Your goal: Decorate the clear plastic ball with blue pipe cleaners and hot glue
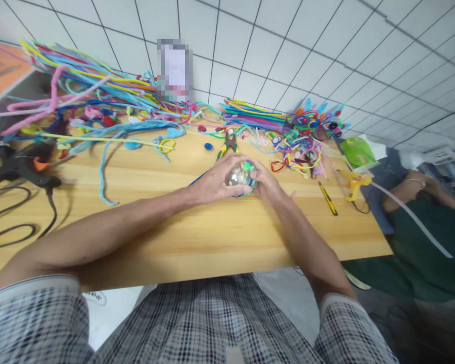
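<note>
A clear round ball with shiny, colourful bits sits between my two hands over the middle of the wooden table. My left hand curves around its left side, with the thumb low on the front. On the right side, my right hand presses its fingers to the ball. Some blue shows beneath and beside the ball, and its exact shape is hidden. Just behind my left hand lie pliers with yellow and green handles. A blue strand sticks out to the left of my left hand.
Bundled pipe cleaners fill the back left, near a black glue gun. Another bundle and tangled pieces lie behind. A yellow cutter and yellow glue gun are at right, beside a seated person.
</note>
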Demonstrator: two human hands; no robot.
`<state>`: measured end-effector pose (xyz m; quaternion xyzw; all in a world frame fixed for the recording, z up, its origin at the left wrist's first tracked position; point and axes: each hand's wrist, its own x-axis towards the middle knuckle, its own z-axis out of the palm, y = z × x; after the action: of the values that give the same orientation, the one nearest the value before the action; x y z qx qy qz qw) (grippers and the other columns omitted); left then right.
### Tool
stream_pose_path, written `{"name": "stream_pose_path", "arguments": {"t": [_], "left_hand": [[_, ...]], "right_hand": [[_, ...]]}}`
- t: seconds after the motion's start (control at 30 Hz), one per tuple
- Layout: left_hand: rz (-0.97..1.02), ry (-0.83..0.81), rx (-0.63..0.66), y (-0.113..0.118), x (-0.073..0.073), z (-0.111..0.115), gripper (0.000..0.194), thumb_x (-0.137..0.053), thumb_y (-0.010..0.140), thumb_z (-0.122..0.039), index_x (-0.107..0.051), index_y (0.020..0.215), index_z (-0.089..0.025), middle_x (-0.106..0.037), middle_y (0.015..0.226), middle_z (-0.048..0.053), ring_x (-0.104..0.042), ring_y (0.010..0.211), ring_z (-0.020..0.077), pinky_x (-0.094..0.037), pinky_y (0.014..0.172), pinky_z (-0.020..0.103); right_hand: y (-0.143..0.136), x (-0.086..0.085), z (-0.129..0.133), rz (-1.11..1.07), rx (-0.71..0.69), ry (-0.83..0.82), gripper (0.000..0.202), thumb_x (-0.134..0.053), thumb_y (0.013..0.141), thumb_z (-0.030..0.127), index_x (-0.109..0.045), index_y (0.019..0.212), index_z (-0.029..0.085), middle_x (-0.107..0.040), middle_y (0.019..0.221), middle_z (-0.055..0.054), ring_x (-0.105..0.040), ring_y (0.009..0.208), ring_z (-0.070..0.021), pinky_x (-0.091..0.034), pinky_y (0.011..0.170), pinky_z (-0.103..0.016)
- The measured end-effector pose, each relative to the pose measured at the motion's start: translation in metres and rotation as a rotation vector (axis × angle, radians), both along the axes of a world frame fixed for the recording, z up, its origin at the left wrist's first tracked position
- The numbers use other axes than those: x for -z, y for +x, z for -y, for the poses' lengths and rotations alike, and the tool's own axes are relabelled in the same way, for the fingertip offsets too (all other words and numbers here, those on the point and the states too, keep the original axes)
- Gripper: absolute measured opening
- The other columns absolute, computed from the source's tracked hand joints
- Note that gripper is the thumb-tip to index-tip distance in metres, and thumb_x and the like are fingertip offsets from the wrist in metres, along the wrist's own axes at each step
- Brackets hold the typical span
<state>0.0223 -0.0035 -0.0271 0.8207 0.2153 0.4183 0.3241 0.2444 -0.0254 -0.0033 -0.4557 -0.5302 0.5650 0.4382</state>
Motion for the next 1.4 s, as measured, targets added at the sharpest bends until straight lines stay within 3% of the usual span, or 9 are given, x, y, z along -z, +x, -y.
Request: {"name": "stream_pose_path", "arguments": {"t": [0.1, 0.27, 0.4, 0.47, 0.67, 0.8, 0.93, 1.1, 1.4], "left_hand": [[0.089, -0.055, -0.014, -0.005, -0.012, -0.001, 0.075, -0.071, 0.106, -0.067, -0.053, 0.165, -0.024, -0.059, 0.168, 0.019, -0.056, 0.16, 0.0376, -0.046, 0.136, 0.059], [0.179, -0.104, -0.065, -0.012, -0.02, 0.002, 0.075, -0.069, 0.108, -0.067, -0.048, 0.17, -0.03, -0.048, 0.179, 0.018, -0.048, 0.168, 0.0367, -0.05, 0.133, 0.058], [0.196, -0.061, -0.177, -0.016, -0.025, 0.005, 0.074, -0.074, 0.107, -0.062, -0.05, 0.167, -0.027, -0.053, 0.175, 0.019, -0.05, 0.166, 0.0356, -0.047, 0.135, 0.059], [0.213, -0.042, -0.216, -0.02, -0.032, 0.006, 0.068, -0.073, 0.108, -0.057, -0.052, 0.165, -0.028, -0.055, 0.173, 0.018, -0.052, 0.165, 0.0345, -0.052, 0.131, 0.057], [0.214, 0.147, -0.376, -0.022, -0.074, 0.002, 0.049, -0.071, 0.111, -0.047, -0.06, 0.155, -0.029, -0.064, 0.162, 0.015, -0.061, 0.155, 0.0311, -0.054, 0.129, 0.056], [0.265, 0.426, -0.465, -0.006, -0.11, -0.009, 0.041, -0.074, 0.11, -0.039, -0.061, 0.148, -0.03, -0.07, 0.15, 0.013, -0.066, 0.146, 0.0283, -0.059, 0.124, 0.053], [0.313, 0.54, -0.485, 0.019, -0.133, -0.016, 0.04, -0.076, 0.109, -0.031, -0.062, 0.146, -0.028, -0.072, 0.145, 0.011, -0.07, 0.14, 0.0264, -0.061, 0.12, 0.05], [0.347, 0.55, -0.5, 0.039, -0.135, -0.02, 0.029, -0.076, 0.11, -0.036, -0.066, 0.137, -0.029, -0.078, 0.137, 0.009, -0.075, 0.132, 0.026, -0.064, 0.115, 0.05], [0.429, 0.573, -0.546, 0.045, -0.123, -0.023, 0.018, -0.079, 0.109, -0.032, -0.071, 0.125, -0.031, -0.081, 0.132, 0.006, -0.078, 0.123, 0.0252, -0.067, 0.107, 0.051]], "right_hand": [[-0.001, -0.012, -0.004, -0.206, 0.035, -0.121, 0.052, -0.074, 0.074, 0.056, -0.077, 0.117, 0.027, -0.086, 0.129, -0.008, -0.072, 0.139, -0.0385, -0.063, 0.115, -0.058], [-0.002, -0.041, -0.012, -0.347, 0.056, -0.098, 0.059, -0.065, 0.082, 0.066, -0.074, 0.127, 0.028, -0.085, 0.134, -0.009, -0.071, 0.141, -0.0402, -0.065, 0.109, -0.067], [-0.006, -0.065, -0.022, -0.421, 0.021, -0.095, 0.064, -0.067, 0.082, 0.068, -0.071, 0.133, 0.029, -0.084, 0.135, -0.009, -0.068, 0.143, -0.0419, -0.062, 0.11, -0.073], [-0.008, -0.078, -0.027, -0.45, 0.009, -0.072, 0.064, -0.067, 0.082, 0.067, -0.071, 0.133, 0.03, -0.085, 0.133, -0.009, -0.068, 0.143, -0.0421, -0.062, 0.11, -0.074], [-0.016, -0.112, -0.041, -0.512, -0.017, 0.033, 0.062, -0.067, 0.084, 0.07, -0.073, 0.131, 0.031, -0.085, 0.132, -0.008, -0.07, 0.139, -0.0399, -0.057, 0.117, -0.071], [-0.019, -0.127, -0.045, -0.552, -0.019, 0.082, 0.06, -0.066, 0.086, 0.071, -0.073, 0.13, 0.032, -0.084, 0.134, -0.008, -0.069, 0.14, -0.0393, -0.057, 0.117, -0.07], [-0.018, -0.134, -0.043, -0.528, 0.01, 0.127, 0.057, -0.061, 0.091, 0.071, -0.073, 0.132, 0.033, -0.081, 0.141, -0.008, -0.064, 0.148, -0.0381, -0.06, 0.114, -0.066], [-0.013, -0.135, -0.039, -0.518, 0.042, 0.101, 0.058, -0.058, 0.092, 0.072, -0.073, 0.131, 0.031, -0.079, 0.147, -0.009, -0.058, 0.154, -0.0366, -0.064, 0.11, -0.061], [-0.021, -0.137, -0.039, -0.48, 0.018, 0.078, 0.056, -0.064, 0.09, 0.07, -0.075, 0.129, 0.031, -0.082, 0.138, -0.01, -0.067, 0.136, -0.0361, -0.064, 0.106, -0.059]]}}
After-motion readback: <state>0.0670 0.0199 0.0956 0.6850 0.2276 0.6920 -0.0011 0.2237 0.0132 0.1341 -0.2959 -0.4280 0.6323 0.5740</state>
